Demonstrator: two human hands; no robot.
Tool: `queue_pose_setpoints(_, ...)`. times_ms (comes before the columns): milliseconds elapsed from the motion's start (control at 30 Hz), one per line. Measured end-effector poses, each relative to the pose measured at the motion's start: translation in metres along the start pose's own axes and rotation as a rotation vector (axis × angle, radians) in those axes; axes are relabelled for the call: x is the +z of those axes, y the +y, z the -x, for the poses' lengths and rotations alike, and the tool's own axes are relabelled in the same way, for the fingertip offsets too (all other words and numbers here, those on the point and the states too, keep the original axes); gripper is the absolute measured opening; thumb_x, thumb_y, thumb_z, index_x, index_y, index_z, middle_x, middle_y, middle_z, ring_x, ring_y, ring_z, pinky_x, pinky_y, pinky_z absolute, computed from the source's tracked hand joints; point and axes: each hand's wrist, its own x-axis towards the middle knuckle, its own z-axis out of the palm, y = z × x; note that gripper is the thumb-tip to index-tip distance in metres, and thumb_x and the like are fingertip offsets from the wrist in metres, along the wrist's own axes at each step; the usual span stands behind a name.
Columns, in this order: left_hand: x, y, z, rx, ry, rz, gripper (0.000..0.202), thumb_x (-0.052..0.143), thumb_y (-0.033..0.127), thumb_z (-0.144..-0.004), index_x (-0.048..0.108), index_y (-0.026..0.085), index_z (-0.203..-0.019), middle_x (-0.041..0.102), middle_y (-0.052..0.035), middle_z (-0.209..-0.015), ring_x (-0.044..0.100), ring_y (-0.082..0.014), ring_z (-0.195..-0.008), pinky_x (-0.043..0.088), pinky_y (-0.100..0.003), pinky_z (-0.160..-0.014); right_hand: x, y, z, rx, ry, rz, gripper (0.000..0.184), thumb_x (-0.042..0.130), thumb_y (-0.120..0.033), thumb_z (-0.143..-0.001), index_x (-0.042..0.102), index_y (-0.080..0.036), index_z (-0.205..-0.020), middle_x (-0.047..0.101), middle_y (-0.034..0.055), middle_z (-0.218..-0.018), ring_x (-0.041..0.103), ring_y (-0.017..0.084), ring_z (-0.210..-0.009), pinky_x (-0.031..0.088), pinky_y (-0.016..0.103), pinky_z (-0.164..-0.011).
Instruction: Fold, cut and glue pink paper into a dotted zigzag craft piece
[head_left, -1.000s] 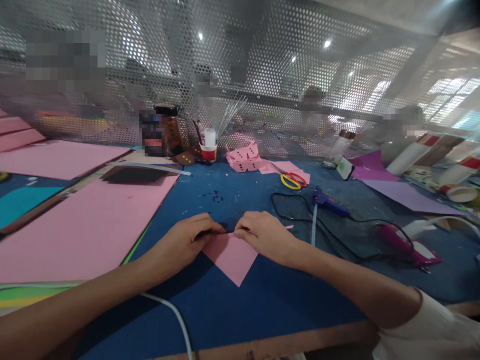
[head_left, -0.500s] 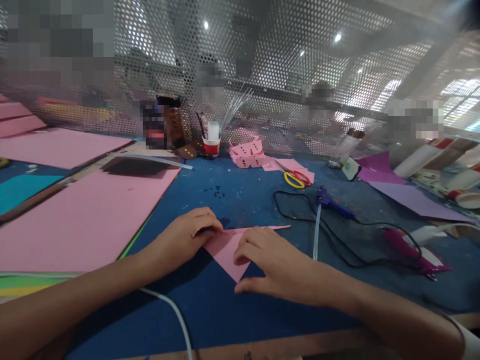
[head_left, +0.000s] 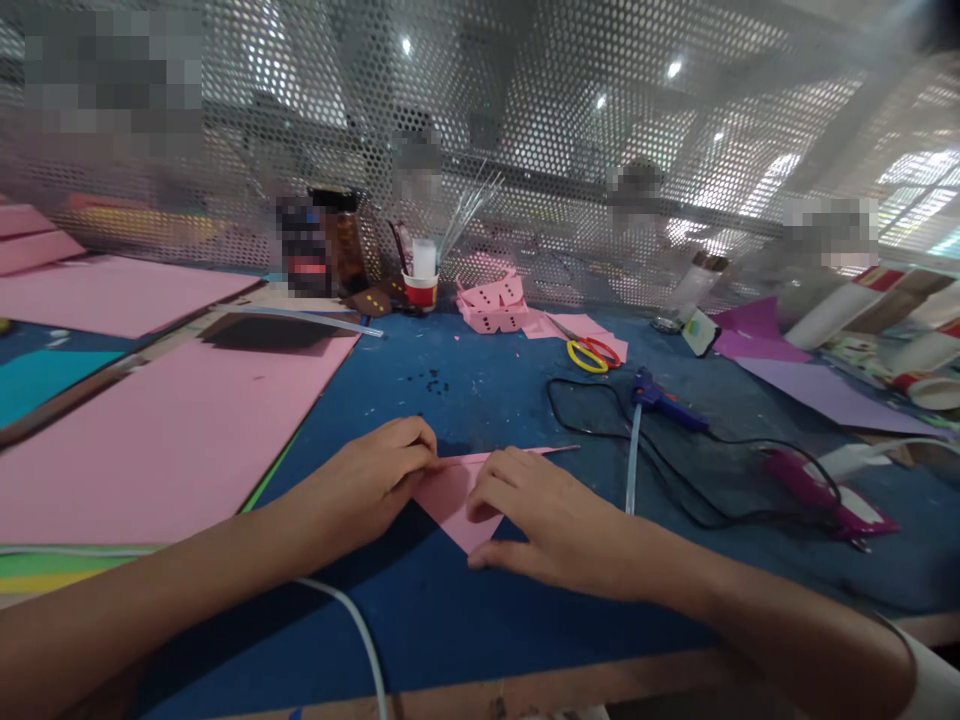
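Observation:
A folded triangle of pink paper [head_left: 450,505] lies on the blue tabletop, one corner toward me and its long folded edge facing away. My left hand [head_left: 386,465] pinches that edge near its left end, fingertips closed on the paper. Across the right half rests my right hand [head_left: 536,520], with its fingers bent over the sheet and the thumb apart near the front corner. A thin, narrow end of the paper sticks out to the right beyond my right fingers. Part of the sheet is hidden beneath both hands.
Scissors [head_left: 592,355] lie on pink scraps beside a pink paper piece with black dots [head_left: 493,303]. A blue glue gun [head_left: 667,400] with a black cord is at right. Large pink sheets [head_left: 172,440] cover the left. A red-and-white cup [head_left: 420,290] stands before the perforated screen [head_left: 540,200].
My left fingers have closed down more tightly on the paper's folded edge. My right hand stays nearly in place, and the view has shifted slightly.

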Motion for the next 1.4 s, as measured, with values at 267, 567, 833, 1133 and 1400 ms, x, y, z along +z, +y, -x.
queue_pose_setpoints(267,-0.005,0.005,0.001,0.066,-0.057,-0.046,0.024,0.043,0.015,-0.099,0.066,0.017,-0.105,0.062,-0.0078,-0.109,0.059,-0.0190,-0.100,0.048,-0.033,-0.089,0.001,0.000,0.000,0.023,-0.022,0.005,0.033,0.066,-0.045,-0.092,0.063,-0.017,-0.109,0.060,0.0073,-0.114,0.052,0.023,-0.110,0.045,0.036,-0.094)
queue_pose_setpoints(567,-0.008,0.005,0.001,0.011,-0.115,-0.052,0.047,0.082,0.045,-0.074,0.065,0.020,-0.111,0.062,-0.0071,-0.115,0.059,-0.0246,-0.105,0.047,-0.038,-0.093,0.004,0.001,-0.001,0.032,0.013,-0.046,0.023,0.068,-0.035,-0.092,0.062,-0.018,-0.107,0.060,0.0074,-0.113,0.053,0.022,-0.109,0.044,0.037,-0.094)
queue_pose_setpoints(833,-0.006,0.003,-0.001,-0.027,-0.128,-0.014,0.034,0.079,0.031,-0.079,0.064,0.018,-0.106,0.063,-0.0068,-0.111,0.059,-0.0233,-0.102,0.047,-0.036,-0.089,0.009,0.004,-0.004,0.043,0.080,-0.073,0.020,0.059,-0.035,-0.098,0.063,-0.017,-0.106,0.064,0.0074,-0.110,0.056,0.022,-0.105,0.044,0.035,-0.092)
queue_pose_setpoints(1133,-0.007,0.004,-0.001,-0.005,-0.101,0.017,0.021,0.062,0.034,-0.093,0.065,0.020,-0.108,0.064,-0.0070,-0.108,0.060,-0.0214,-0.098,0.048,-0.034,-0.085,-0.006,0.012,0.002,-0.043,0.046,0.010,0.037,0.068,-0.048,-0.090,0.062,-0.016,-0.107,0.065,0.0077,-0.106,0.057,0.021,-0.099,0.044,0.034,-0.086)
queue_pose_setpoints(1400,-0.005,0.003,0.001,-0.013,-0.086,0.001,0.025,0.058,0.034,-0.095,0.065,0.021,-0.115,0.064,-0.0071,-0.105,0.061,-0.0203,-0.093,0.048,-0.033,-0.080,0.016,0.021,-0.006,0.132,0.241,-0.103,0.005,0.063,-0.023,-0.095,0.067,-0.019,-0.095,0.070,0.0008,-0.090,0.062,0.014,-0.079,0.043,0.025,-0.073)
